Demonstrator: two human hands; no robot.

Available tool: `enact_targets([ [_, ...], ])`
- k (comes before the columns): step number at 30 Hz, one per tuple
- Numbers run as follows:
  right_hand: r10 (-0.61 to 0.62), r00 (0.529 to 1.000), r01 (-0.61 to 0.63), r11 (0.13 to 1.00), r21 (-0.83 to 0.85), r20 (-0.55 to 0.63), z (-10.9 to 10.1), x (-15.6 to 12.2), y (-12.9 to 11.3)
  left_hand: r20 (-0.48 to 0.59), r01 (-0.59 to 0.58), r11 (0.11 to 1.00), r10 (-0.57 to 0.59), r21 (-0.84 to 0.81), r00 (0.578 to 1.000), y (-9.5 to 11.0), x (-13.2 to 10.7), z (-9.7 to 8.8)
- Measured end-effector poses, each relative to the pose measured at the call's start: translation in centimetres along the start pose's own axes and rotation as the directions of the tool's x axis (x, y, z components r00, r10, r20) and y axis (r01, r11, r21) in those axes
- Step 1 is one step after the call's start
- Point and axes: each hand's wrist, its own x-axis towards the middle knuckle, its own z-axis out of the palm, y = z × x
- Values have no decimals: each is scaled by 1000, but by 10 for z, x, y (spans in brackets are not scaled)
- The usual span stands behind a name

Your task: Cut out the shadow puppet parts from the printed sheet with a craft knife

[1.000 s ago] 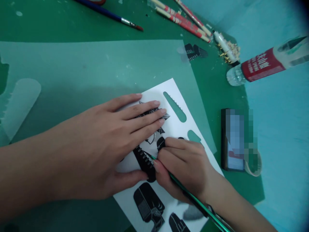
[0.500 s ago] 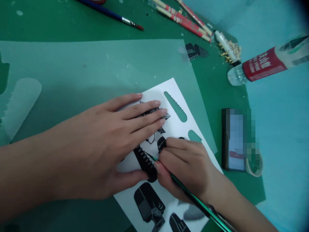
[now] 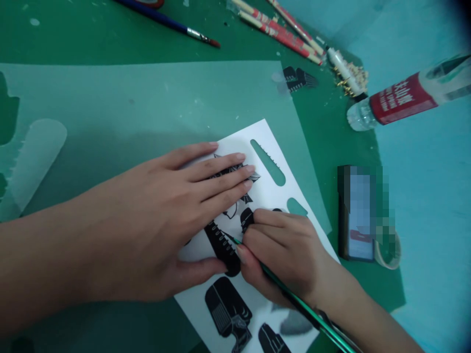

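A white sheet of paper point(image 3: 206, 255) printed with black shapes lies at a slant on the mat. My left hand point(image 3: 176, 206) rests flat on it, fingers stretched out and thumb apart, partly covering the printed drawing. In my right hand point(image 3: 283, 255) is a slim green craft knife point(image 3: 305, 309), gripped like a pen. Its thin pointed tip meets the notched edge of a long black shape point(image 3: 221, 245), between the two hands. Elongated cut-out holes point(image 3: 268, 163) near the sheet's right edge let green show through. Lower down are more black printed shapes point(image 3: 228, 304).
Beneath the paper is a translucent sheet point(image 3: 147, 98) on a green mat point(image 3: 73, 34). A paintbrush point(image 3: 162, 19) and wrapped chopsticks point(image 3: 279, 32) lie at the top. Further right are a white marker point(image 3: 346, 71), a bottle point(image 3: 405, 98) on its side and a phone point(image 3: 360, 211).
Both hands and the knife hold nearly the same place on the paper. The view has shifted very slightly.
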Motion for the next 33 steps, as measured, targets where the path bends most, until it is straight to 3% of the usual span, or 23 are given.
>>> enact_targets([
  [4, 1, 1000, -1, 1000, 2, -14, 0, 0, 1, -1, -14, 1000, 14, 7, 1000, 0, 0, 0],
  [11, 58, 997, -50, 985, 164, -45, -3, 2, 4, 2, 6, 1000, -6, -10, 1000, 0, 0, -1],
  [21, 49, 997, -47, 998, 29, -64, 2, 5, 2, -6, -5, 1000, 5, 8, 1000, 0, 1, -1],
  [33, 72, 993, -72, 997, 2, -89, 7, 6, -1, -20, -13, 1000, 13, 18, 1000, 0, 1, 0],
])
